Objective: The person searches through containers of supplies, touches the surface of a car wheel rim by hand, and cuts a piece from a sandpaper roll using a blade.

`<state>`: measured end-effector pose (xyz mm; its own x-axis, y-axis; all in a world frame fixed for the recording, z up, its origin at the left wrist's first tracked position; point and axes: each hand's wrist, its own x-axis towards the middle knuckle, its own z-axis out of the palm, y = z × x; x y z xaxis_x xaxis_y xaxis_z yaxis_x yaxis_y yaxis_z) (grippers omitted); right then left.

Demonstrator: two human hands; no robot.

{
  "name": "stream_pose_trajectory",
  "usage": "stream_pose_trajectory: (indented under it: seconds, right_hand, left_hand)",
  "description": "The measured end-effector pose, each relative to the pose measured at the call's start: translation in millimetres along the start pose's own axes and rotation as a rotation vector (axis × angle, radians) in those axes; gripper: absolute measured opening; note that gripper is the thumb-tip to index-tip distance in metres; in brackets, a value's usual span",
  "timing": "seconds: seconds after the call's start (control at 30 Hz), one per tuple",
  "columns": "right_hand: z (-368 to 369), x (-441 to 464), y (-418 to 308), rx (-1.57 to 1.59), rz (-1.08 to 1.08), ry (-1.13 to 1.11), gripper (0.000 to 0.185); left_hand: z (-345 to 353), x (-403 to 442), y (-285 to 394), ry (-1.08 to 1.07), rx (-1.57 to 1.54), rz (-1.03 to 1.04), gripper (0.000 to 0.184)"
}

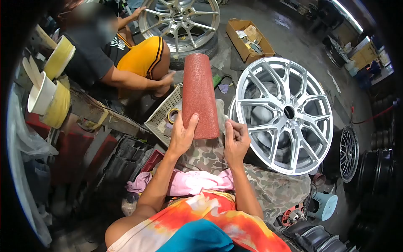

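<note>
My left hand (184, 133) grips the lower edge of a red sandpaper sheet (200, 92), thumb in front and fingers behind. The sheet stands upright, bowed into a curve, with its grainy face toward me. To its right, my right hand (236, 140) is closed in a pinch, apart from the sheet. What its fingertips hold, if anything, is too small to make out. Just beyond that hand a silver multi-spoke wheel rim (289, 111) stands tilted beside my camouflage-covered leg (277, 189).
At upper left a person in yellow shorts (140, 59) touches another rim (178, 19) resting on a tire. A cream basket (161, 115) with tape sits ahead. A cardboard box (250, 41) lies beyond. White tubs (40, 94) stand left; a light-blue bucket (325, 206) stands right.
</note>
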<state>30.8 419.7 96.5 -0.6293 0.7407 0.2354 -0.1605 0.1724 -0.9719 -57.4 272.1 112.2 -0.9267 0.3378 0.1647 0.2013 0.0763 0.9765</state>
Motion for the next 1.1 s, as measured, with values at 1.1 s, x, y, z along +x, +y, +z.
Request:
stream_pose_trajectory:
  seconds: [1.1]
  right_hand:
    - [10,-39,2,-0.050,0.003,-0.092,0.011]
  left_hand:
    - [-4,-4,8,-0.003,-0.062,-0.044,0.043]
